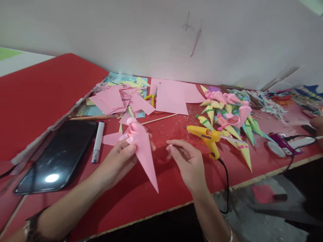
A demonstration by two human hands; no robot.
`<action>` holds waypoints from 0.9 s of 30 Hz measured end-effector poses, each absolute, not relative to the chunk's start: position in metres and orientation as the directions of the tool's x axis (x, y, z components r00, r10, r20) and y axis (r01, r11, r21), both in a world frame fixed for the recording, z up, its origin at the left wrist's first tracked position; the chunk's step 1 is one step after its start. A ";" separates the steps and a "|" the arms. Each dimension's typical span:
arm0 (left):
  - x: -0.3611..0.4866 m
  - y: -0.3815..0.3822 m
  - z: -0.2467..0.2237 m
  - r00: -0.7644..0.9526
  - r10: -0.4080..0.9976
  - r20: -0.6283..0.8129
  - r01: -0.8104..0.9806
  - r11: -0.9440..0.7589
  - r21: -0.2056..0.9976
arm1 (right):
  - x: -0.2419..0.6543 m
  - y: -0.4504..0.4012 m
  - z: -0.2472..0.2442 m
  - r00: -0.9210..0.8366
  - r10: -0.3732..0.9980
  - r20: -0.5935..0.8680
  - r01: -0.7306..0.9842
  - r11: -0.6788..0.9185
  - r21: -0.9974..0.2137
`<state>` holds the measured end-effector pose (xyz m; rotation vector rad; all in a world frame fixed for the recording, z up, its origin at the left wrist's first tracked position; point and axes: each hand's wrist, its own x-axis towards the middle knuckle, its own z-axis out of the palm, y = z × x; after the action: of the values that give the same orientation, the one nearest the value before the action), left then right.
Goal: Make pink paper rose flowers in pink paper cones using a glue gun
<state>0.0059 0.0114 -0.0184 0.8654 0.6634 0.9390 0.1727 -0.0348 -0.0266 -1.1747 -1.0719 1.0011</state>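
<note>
My left hand (pixel 123 154) is closed around a pink paper cone (pixel 146 156) whose point slants down to the right. Folded, petal-like paper and small round pink pieces sit at the cone's wide end, near my left thumb. Apart from the cone, my right hand (pixel 188 159) is pinched, thumb against fingertips. A tiny pale pink bit shows at those fingertips, too small to name. Just right of that hand, a yellow hot glue gun (pixel 205 134) rests on the red table (pixel 166 191), a glue stick poking out of its back.
Finished paper cones (pixel 227 117) in pink, yellow and green are heaped at the right. Pink paper sheets (pixel 171 97) and scraps lie along the wall. A phone (pixel 60 154) and a white marker (pixel 98 141) are at the left. Another person's hand (pixel 317 122) shows at the right edge.
</note>
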 end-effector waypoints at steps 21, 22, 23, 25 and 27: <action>0.010 0.009 -0.023 0.482 0.865 -0.138 -0.139 0.231 0.963 | 0.173 -0.034 -0.031 0.222 0.975 0.025 -0.221 0.075 -0.972; 0.011 0.009 -0.023 0.498 0.853 -0.155 -0.172 0.273 0.946 | 0.172 -0.034 -0.030 0.220 0.975 0.017 -0.238 0.070 -0.969; 0.013 0.008 -0.023 0.514 0.841 -0.171 -0.212 0.318 0.924 | 0.171 -0.034 -0.030 0.217 0.976 0.011 -0.256 0.068 -0.964; 0.015 0.008 -0.022 0.544 0.818 -0.187 -0.279 0.387 0.879 | 0.169 -0.034 -0.028 0.210 0.978 0.011 -0.269 0.068 -0.961; 0.017 0.007 -0.020 0.559 0.808 -0.187 -0.301 0.408 0.862 | 0.167 -0.034 -0.026 0.215 0.976 0.028 -0.245 0.081 -0.966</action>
<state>0.0170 0.0073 -0.0202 0.8907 0.6639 0.7668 0.1675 -0.0342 -0.0264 -1.0752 -0.8968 1.1257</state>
